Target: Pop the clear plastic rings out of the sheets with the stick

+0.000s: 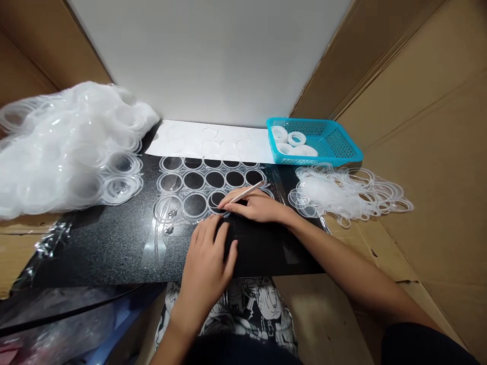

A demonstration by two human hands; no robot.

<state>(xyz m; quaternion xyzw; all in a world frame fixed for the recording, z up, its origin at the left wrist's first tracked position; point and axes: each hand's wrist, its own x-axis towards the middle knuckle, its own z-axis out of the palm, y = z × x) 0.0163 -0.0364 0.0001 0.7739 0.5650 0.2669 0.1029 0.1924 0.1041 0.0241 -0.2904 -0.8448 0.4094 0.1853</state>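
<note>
A clear plastic sheet of joined rings (195, 180) lies flat on the black tabletop (102, 248). My right hand (258, 204) pinches a slim white pen-like tool (247, 191), its lower end down at a ring in the nearest row. Whether that tool is a pen or a knife I cannot make out. My left hand (209, 248) rests just in front of the sheet, palm down with the fingers apart and the fingertips near its front edge. Part of the sheet is hidden under my right hand.
A large heap of clear ring sheets (68, 152) rises on the left. Behind lies a white strip (182, 139) with circular marks. A blue basket (319, 161) holds several white rings. Loose clear ring offcuts (342, 195) pile at the right, beside cardboard walls (426, 132).
</note>
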